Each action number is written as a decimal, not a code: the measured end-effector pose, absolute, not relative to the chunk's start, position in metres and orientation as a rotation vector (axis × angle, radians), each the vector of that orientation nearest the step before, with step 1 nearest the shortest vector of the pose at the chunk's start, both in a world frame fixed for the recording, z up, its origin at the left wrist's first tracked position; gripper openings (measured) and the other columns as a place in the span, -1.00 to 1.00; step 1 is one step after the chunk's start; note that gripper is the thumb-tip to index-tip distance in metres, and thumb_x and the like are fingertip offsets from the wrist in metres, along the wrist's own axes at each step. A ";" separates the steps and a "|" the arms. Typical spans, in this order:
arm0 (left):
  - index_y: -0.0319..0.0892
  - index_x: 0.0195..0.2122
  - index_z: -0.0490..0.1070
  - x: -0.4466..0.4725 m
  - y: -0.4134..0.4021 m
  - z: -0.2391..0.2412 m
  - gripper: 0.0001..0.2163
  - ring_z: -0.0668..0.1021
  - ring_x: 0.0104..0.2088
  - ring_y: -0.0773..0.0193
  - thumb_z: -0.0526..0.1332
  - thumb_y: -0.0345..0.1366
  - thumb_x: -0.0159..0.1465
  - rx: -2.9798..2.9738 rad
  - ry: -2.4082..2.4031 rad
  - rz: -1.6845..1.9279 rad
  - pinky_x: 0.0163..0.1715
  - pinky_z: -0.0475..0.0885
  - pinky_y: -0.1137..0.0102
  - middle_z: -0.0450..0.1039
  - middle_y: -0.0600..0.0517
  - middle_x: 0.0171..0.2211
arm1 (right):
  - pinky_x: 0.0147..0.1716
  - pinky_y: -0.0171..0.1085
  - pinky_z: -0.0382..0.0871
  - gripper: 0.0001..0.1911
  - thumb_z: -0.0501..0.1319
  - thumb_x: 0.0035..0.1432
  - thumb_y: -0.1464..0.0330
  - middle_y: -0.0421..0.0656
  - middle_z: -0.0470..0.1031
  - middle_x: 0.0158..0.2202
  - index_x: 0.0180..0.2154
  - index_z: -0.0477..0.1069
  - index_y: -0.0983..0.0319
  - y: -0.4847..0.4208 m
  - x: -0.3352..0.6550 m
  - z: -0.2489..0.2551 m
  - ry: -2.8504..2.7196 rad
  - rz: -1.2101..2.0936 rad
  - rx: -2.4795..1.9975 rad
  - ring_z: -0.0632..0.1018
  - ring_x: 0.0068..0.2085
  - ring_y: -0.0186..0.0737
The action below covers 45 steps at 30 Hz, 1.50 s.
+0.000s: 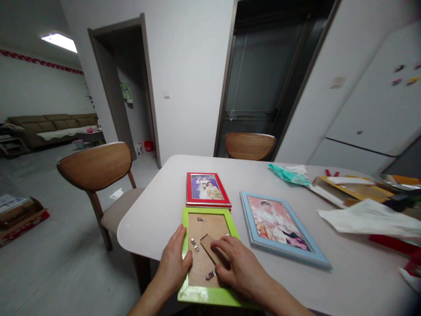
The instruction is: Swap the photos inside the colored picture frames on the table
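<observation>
You are sitting or standing at a white bench [154, 210], and a lime-green photo frame [204, 295] is lying face down at its near edge. Your left hand [174, 261] is clasping the frame's left rim, its thumb reaching in over the brown backing board [200, 272]. Your right hand [245, 265] is curling over the stand flap [209, 251]; whether it is pinching the flap, you cannot tell. Metal clips [195, 245] are dotting the board. Just beyond, a red framed photo [206, 188] is lying face up. To the right, a light-blue framed photo [279, 224] is resting, and farther right white paper [371, 217] is spreading. Wooden chairs [98, 166] are standing left and far.
</observation>
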<state>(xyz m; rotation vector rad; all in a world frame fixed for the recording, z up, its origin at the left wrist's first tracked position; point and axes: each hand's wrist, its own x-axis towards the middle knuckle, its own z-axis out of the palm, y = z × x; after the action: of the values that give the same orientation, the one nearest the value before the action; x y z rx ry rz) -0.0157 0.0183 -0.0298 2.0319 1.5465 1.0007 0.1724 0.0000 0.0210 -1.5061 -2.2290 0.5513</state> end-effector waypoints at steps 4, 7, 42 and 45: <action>-0.32 0.02 0.16 -0.016 0.018 -0.026 -0.50 0.24 0.06 0.17 0.08 -0.43 -0.01 1.936 1.522 1.050 0.06 0.11 0.22 0.17 -0.15 0.06 | -0.22 -0.26 0.21 -0.63 0.10 -0.23 0.51 -0.10 0.38 -0.29 -0.25 0.35 0.25 0.004 0.169 0.026 -2.145 0.554 -1.521 0.37 -0.23 -0.20; -0.32 0.01 0.17 -0.015 0.018 -0.016 -0.51 0.26 0.05 0.14 0.11 -0.39 0.00 1.835 1.511 1.051 0.05 0.11 0.22 0.19 -0.17 0.05 | -0.23 -0.23 0.22 -0.66 0.10 -0.24 0.52 -0.10 0.39 -0.30 -0.29 0.35 0.25 0.008 0.172 0.032 -2.104 0.526 -1.530 0.38 -0.24 -0.19; -0.21 -0.05 0.23 -0.019 -0.004 0.018 -0.56 0.26 0.04 0.09 0.15 -0.31 -0.01 1.916 1.471 1.038 0.03 0.13 0.16 0.23 -0.13 0.01 | -0.51 -0.31 0.32 -0.34 -0.04 -0.08 0.31 -0.18 0.45 -0.39 0.11 -0.10 0.23 0.011 0.201 0.036 -1.109 1.305 -1.463 0.46 -0.52 -0.29; -0.24 0.05 0.11 0.026 -0.021 0.026 -0.37 0.18 0.08 -0.02 0.24 -0.27 -0.09 2.178 1.148 0.955 0.04 0.12 0.09 0.07 -0.18 0.11 | -0.48 -0.30 0.33 -0.24 0.05 -0.12 0.27 -0.19 0.45 -0.32 0.14 -0.19 0.16 0.001 0.190 0.052 -1.020 1.376 -1.325 0.45 -0.54 -0.32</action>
<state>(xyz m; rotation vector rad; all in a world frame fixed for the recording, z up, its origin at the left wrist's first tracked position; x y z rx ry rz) 0.0262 -0.0211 0.0265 2.1785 1.1475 0.9553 0.1902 0.0015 0.0520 -1.3254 -1.0198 1.3758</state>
